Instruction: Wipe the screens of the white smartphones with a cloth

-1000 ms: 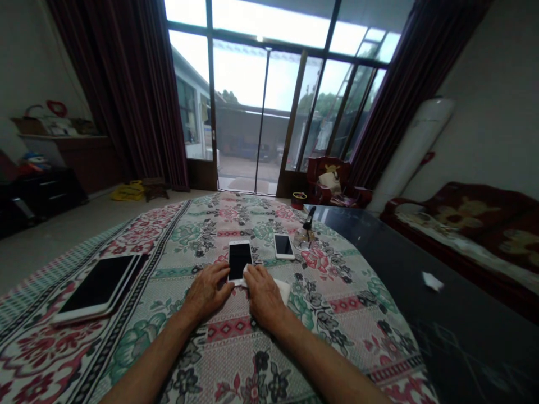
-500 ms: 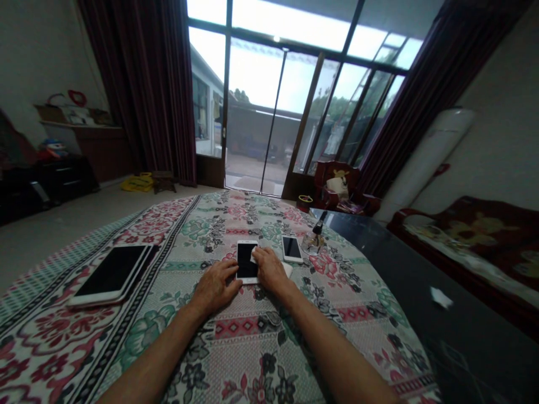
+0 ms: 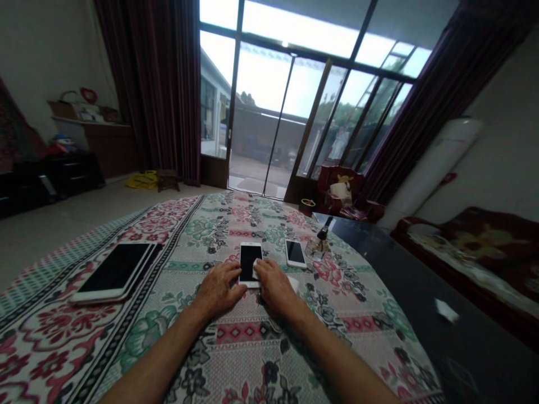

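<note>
A white smartphone (image 3: pixel 249 255) with a dark screen lies face up on the patterned tablecloth. My left hand (image 3: pixel 219 285) steadies its left edge, fingers along the side and thumb at the lower corner. Between the fingertips of my right hand (image 3: pixel 275 286) is a small white tissue (image 3: pixel 255 270), pressed against the right part of the screen. Just right of them rests a smaller white phone (image 3: pixel 296 253), also face up. Something white and flat (image 3: pixel 293 284) shows partly from behind my right hand; its kind cannot be made out.
Two tablet-like devices (image 3: pixel 112 272) overlap on the left of the tablecloth (image 3: pixel 240 359). Beyond the small phone stands a glass container (image 3: pixel 319 247) with a dark brush-like top. A dark glossy surface (image 3: pixel 404 297) with a white scrap (image 3: pixel 446 310) adjoins on the right.
My right hand with the tissue has slid slightly down the screen. My left hand keeps its hold on the smartphone. The whole view has shifted a little.
</note>
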### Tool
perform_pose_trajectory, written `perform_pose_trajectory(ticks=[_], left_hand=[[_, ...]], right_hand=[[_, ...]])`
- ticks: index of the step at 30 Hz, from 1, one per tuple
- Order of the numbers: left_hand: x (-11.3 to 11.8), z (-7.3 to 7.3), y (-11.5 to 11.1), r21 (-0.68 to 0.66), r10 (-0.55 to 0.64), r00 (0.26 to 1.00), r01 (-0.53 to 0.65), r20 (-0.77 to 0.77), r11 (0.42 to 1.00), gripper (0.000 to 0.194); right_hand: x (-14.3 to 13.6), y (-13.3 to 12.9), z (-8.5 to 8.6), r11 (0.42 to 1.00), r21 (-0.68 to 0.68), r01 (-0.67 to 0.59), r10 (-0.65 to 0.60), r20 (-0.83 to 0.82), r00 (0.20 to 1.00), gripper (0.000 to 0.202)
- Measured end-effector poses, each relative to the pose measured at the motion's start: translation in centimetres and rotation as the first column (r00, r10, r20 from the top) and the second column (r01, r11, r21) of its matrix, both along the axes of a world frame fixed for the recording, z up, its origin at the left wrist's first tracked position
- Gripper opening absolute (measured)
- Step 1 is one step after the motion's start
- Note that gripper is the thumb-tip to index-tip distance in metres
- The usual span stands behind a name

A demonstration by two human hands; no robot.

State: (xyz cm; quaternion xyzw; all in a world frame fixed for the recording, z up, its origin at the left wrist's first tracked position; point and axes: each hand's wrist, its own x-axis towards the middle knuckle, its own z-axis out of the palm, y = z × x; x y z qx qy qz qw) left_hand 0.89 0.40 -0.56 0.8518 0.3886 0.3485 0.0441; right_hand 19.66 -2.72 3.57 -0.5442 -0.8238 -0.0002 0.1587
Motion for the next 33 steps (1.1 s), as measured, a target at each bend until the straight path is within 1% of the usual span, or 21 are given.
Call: perform_pose_trajectory(ticks=[3, 6, 9, 11, 13, 18, 21, 25, 27, 29, 33], left_hand=[[0.0, -0.2, 0.1, -0.001, 0.016, 1.0, -0.016, -0.007, 1.0, 0.026], [-0.1, -0.3, 0.2, -0.002, 0.02, 1.0, -0.02, -0.004, 1.0, 0.027], [-0.1, -0.3, 0.2, -0.001, 0.014, 1.0, -0.014, 0.01, 1.0, 0.027], [-0.1, -0.2, 0.2, 0.0, 0.009, 1.0, -0.009, 0.019, 1.0, 0.026], [-0.1, 0.0, 0.2, 0.0, 0.008, 1.0, -0.008, 0.023, 1.0, 0.025], [0.0, 0.2, 0.0, -0.01, 0.001, 1.0, -0.001, 0.013, 1.0, 0.026], [0.0, 0.1, 0.0, -0.006, -0.005, 0.999, 0.005, 0.032, 1.0, 0.026], [0.0, -0.2, 0.1, -0.003, 0.008, 0.999, -0.008, 0.045, 1.0, 0.026], [0.0, -0.3, 0.1, -0.003, 0.009, 0.999, -0.009, 0.045, 1.0, 0.026], [0.0, -0.3, 0.1, 0.001, 0.008, 0.999, -0.008, 0.041, 1.0, 0.026], [0.0, -0.1, 0.1, -0.005, 0.026, 1.0, -0.026, 0.009, 1.0, 0.025]], right_hand=[[-0.3, 2.9, 0.1, 0.998, 0.008, 0.057, -0.057, 0.012, 0.998, 0.035], [-0.5, 5.6, 0.1, 0.993, -0.005, 0.119, -0.119, 0.054, 0.991, 0.033], [-0.7, 7.0, 0.0, 0.99, -0.009, 0.139, -0.139, 0.062, 0.988, 0.033], [-0.7, 7.0, 0.0, 0.99, -0.007, 0.138, -0.138, 0.059, 0.989, 0.034], [-0.6, 6.4, 0.0, 0.991, -0.007, 0.131, -0.13, 0.061, 0.99, 0.036], [0.1, 3.2, 0.2, 0.999, -0.016, 0.037, -0.037, 0.022, 0.999, 0.04], [0.5, 1.2, -0.1, 1.0, 0.001, -0.016, 0.016, -0.017, 1.0, 0.044], [0.6, -0.2, -0.7, 0.998, 0.027, -0.059, 0.061, -0.053, 0.997, 0.042], [0.5, 0.0, -0.9, 0.998, 0.024, -0.058, 0.06, -0.067, 0.996, 0.037], [0.5, 0.9, -1.0, 0.998, 0.027, -0.048, 0.05, -0.084, 0.995, 0.035], [0.3, 3.8, -1.0, 0.999, 0.035, -0.019, 0.022, -0.088, 0.996, 0.036]])
